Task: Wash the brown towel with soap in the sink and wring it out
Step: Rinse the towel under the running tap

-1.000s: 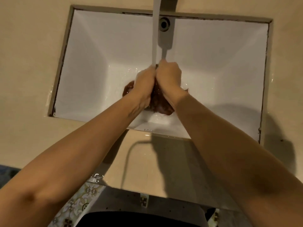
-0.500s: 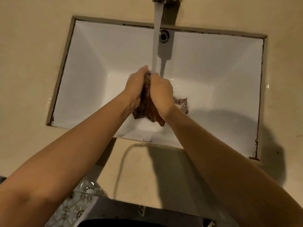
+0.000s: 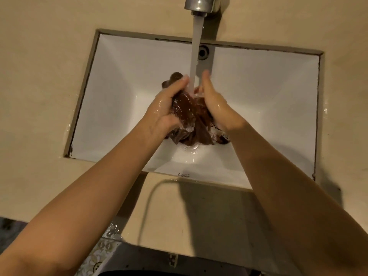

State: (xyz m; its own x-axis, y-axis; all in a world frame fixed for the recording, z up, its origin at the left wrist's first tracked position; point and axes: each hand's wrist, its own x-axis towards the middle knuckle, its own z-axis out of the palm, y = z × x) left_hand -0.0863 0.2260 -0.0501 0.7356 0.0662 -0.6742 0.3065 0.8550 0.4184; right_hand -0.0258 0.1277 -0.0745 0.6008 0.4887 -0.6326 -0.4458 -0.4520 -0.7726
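The brown towel (image 3: 190,116) is bunched between both hands over the middle of the sink (image 3: 258,86), directly under the water stream (image 3: 196,46) that falls from the faucet (image 3: 199,5) at 12 o'clock. The left hand (image 3: 164,110) clasps the wad from 9 o'clock, its fingers (image 3: 180,83) wrapped over the top. The right hand (image 3: 217,104) cups it from 3 o'clock, with one finger straight and the others bent onto the cloth.

Soaked through, the towel looks limp, heavy and glossy, and white suds (image 3: 187,127) cling to its folds, so it is likely slick. Loose tails hang toward 6 o'clock and touch the basin floor. For wringing, a firm hold on two well-separated ends of the roll would probably serve better than this central bunch.

The sink holds only a thin film of foamy water below the towel, with no standing pool. Its overflow hole (image 3: 203,52) sits in the 12 o'clock wall. The desk (image 3: 39,76) around the rim shows wet droplets at 3 and 9 o'clock.
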